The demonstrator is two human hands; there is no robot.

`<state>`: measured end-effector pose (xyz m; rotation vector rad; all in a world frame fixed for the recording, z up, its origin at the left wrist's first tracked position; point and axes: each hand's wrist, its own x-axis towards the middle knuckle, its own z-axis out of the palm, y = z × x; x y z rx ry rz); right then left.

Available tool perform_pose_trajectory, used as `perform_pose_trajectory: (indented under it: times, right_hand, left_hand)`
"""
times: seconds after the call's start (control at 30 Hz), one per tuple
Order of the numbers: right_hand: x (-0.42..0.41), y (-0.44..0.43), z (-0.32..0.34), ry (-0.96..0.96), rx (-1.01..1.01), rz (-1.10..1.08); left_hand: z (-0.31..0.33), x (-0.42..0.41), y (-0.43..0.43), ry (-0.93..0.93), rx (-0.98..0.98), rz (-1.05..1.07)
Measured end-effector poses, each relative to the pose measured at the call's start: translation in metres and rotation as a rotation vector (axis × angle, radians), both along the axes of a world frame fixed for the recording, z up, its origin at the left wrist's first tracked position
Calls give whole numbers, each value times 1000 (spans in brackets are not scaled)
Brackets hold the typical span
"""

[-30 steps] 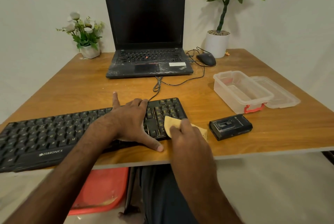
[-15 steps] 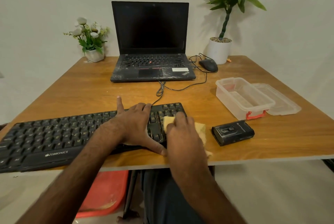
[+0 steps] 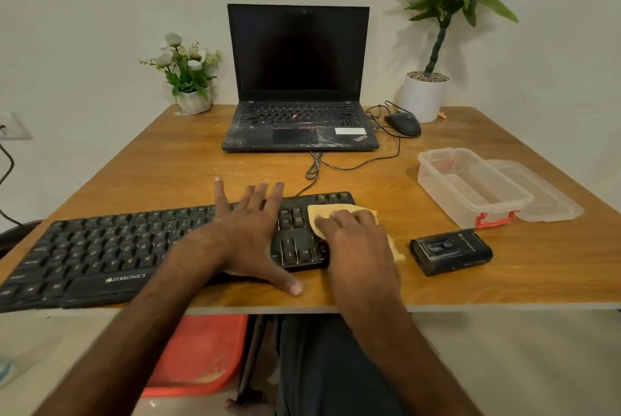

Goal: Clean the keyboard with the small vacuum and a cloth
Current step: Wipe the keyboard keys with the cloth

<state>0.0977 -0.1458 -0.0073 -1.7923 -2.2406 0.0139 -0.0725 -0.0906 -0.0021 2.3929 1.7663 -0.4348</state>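
Black ZEBRONICS-marked keyboard (image 3: 100, 247) is lying on wooden table (image 3: 504, 288); left hand (image 3: 250, 234), fingers splayed flat, is pressing it; right hand (image 3: 356, 241), fingers flat, is pressing yellow cloth (image 3: 327, 210) onto its right end; small black vacuum (image 3: 450, 251) is sitting just right.

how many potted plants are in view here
2. A small flowering plant stands at the table's back left corner, left of the laptop; a taller leafy plant in a white pot sits back right, behind the mouse. None looks hidden.
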Motion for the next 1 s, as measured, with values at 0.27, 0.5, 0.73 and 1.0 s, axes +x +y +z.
perform_pose_trajectory:
  times: [0.27,0.5,0.73,1.0]
  right_hand:
    - [-6,1,-15,61,41,26]
    - [-9,-17,-35,-12,63,166]
    - [-15,-21,-31,56,20,109]
    - [12,-22,-36,-62,56,102]
  left_hand:
    - [-6,-51,-6,-13,6,73]
    - [-3,-49,-4,37,-2,75]
    - [2,-42,-8,77,-3,91]
    - [3,-41,-11,81,-15,100]
